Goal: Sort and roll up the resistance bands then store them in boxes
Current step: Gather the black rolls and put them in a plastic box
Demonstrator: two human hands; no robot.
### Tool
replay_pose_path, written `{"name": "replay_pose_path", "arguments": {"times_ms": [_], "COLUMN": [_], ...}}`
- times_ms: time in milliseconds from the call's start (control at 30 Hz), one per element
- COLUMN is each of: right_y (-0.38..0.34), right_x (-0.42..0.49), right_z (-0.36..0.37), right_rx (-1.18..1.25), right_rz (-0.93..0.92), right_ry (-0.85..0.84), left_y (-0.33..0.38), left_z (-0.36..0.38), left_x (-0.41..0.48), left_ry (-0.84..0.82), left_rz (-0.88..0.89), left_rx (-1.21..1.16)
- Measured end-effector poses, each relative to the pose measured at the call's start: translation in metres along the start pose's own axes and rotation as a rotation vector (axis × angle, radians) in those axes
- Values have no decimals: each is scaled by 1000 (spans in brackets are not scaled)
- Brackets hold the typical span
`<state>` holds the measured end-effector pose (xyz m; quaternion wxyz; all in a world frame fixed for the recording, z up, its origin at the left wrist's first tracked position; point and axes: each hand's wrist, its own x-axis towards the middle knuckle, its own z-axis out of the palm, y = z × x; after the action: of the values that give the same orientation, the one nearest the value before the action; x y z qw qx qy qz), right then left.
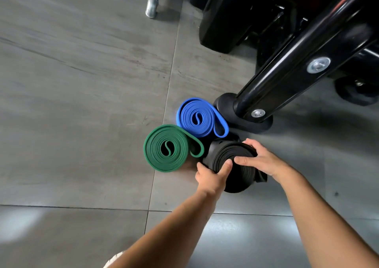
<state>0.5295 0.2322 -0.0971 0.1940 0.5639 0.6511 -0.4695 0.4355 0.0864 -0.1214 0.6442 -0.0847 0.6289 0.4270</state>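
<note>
Head view: on the grey floor (82, 83), both hands clasp a black band roll (227, 155): left hand (212, 176) on its near-left edge, right hand (260, 159) curled over its right. Green roll (166, 147) lies left, blue roll (198, 118) farther, beside a black machine foot (244, 111).

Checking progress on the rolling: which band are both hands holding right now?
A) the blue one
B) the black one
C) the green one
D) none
B: the left hand and right hand both grip the black band, while the green band and blue band lie rolled on the floor.
</note>
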Motion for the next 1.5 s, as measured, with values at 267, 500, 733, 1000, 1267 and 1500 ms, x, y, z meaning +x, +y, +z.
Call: {"name": "replay_pose_path", "arguments": {"times_ms": [267,500,733,1000,1267,1500], "right_y": [-28,-29,-4,20,-2,-107], "right_x": [19,21,9,-51,-98,-162], "right_z": [-16,-11,5,81,132,144], "right_rx": [-116,24,337,680,802,841], "right_rz": [91,148,167,112,39,-56], "right_ry": [-352,-459,-272,-195,-237,-215], "left_y": [0,-4,-1,-30,-40,44], "left_z": [-5,-6,-12,-55,-115,-177], "left_x": [3,3,-2,-46,-82,-173], "left_ry": [-155,-163,-141,-35,40,52], "left_rz": [-28,19,-23,97,153,212], "left_rx": [-311,-410,-383,-123,19,-20]}}
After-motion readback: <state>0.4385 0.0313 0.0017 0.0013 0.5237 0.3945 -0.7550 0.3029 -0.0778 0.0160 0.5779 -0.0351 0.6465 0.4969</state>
